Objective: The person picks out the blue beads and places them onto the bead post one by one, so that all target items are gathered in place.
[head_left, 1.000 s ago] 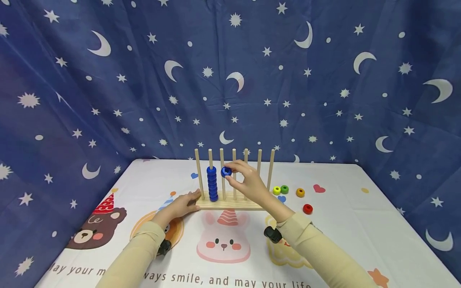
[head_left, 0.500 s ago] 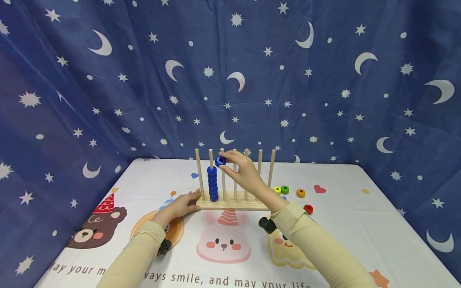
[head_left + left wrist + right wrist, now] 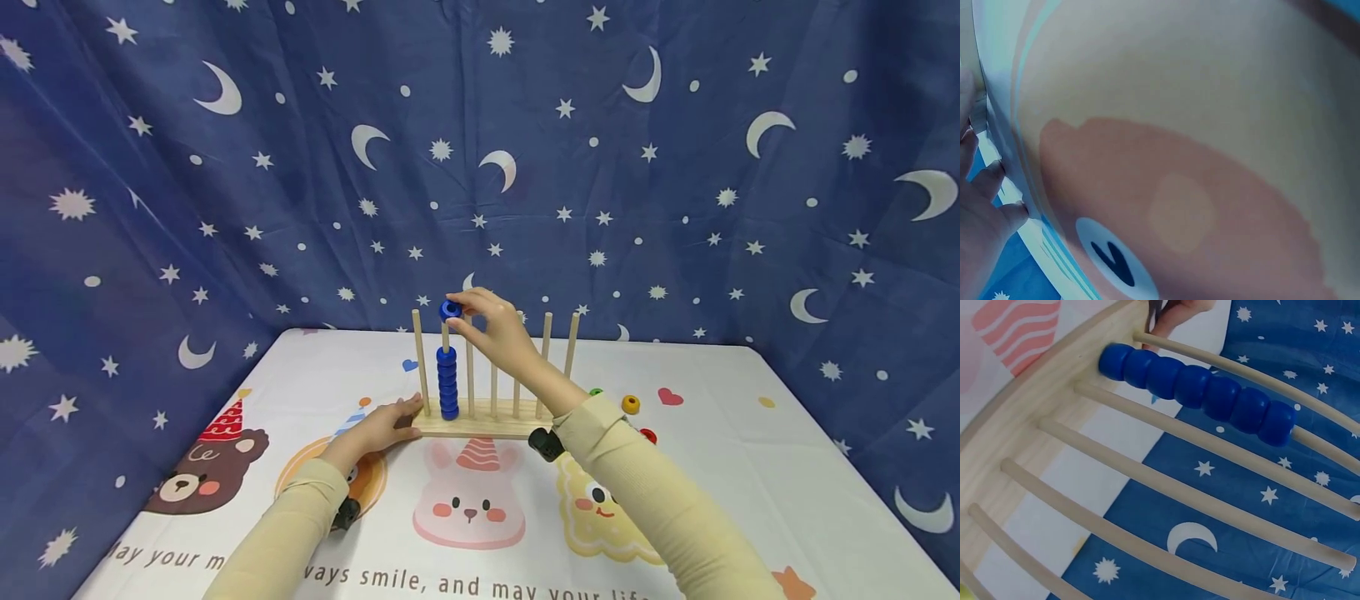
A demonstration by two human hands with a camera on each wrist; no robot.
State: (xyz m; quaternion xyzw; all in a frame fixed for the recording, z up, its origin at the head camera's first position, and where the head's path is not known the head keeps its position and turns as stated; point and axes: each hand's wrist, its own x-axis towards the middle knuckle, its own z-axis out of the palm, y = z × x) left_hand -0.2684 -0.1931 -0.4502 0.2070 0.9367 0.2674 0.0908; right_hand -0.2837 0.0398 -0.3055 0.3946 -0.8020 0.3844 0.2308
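My right hand (image 3: pixel 501 333) pinches a blue bead (image 3: pixel 450 311) between thumb and fingertips. The bead is held at the top of the second peg from the left; whether the peg enters its hole I cannot tell. Lower on that peg sits a stack of several blue beads (image 3: pixel 447 383), also plain in the right wrist view, where the stack (image 3: pixel 1192 387) slants across. My left hand (image 3: pixel 381 427) holds the left end of the wooden peg rack (image 3: pixel 480 427), thumb in front. In the left wrist view, the left hand's fingers (image 3: pixel 988 181) reach the rack's end.
To the right of the rack lie an orange bead (image 3: pixel 631 404), a partly covered red bead (image 3: pixel 649 435) and a green bead (image 3: pixel 596 392) mostly behind the right arm. Several bare pegs (image 3: pixel 571 346) stand upright. A printed white cloth (image 3: pixel 720 467) covers the table; a blue starry curtain (image 3: pixel 480 167) hangs behind.
My right hand has risen and moved left with the blue bead, from in front of the third peg to the second peg's top. My left hand stays at the rack's end.
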